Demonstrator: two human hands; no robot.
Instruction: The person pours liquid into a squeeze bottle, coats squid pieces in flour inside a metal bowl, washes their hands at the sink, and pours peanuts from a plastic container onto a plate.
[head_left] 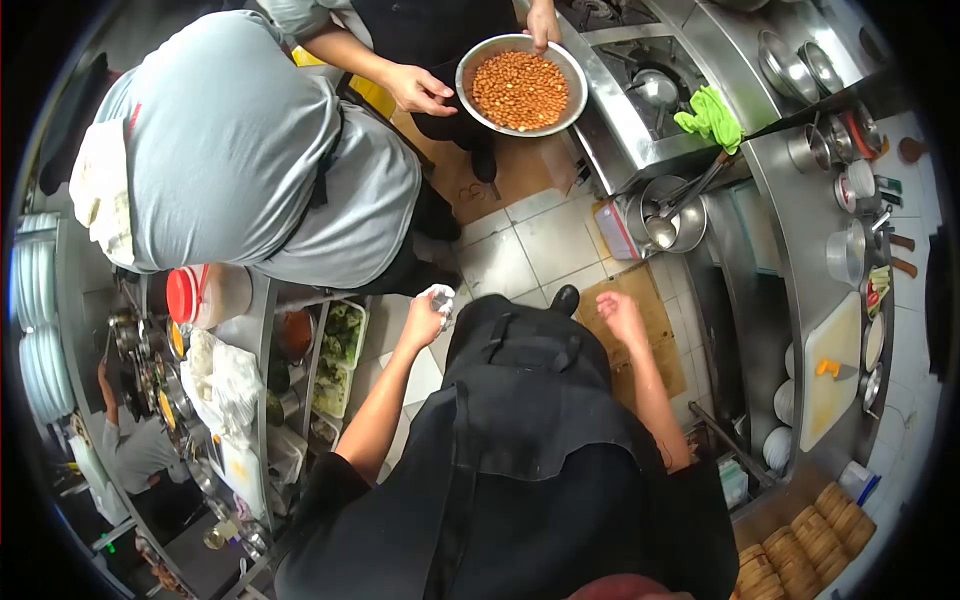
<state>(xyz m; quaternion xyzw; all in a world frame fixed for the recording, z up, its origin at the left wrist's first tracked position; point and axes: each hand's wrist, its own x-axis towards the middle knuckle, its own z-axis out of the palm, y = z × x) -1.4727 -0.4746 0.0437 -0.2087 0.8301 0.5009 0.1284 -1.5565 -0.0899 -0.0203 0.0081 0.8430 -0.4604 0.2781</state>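
Note:
My left hand is closed around a small crumpled white wad, paper or cloth; I cannot tell which. It hangs at my side, close to the steel shelving. My right hand hangs over the brown floor mat, fingers loosely bent, with nothing visible in it. Ahead of me, another person in a dark apron holds a metal bowl of reddish-brown nuts by its rim. That person's other hand is beside the bowl.
A co-worker in a grey shirt bends over on the left. Beside them stands a red-lidded tub. To the right are a stove, a pot with ladles, a cutting board and several bamboo steamers. Floor tiles lie ahead.

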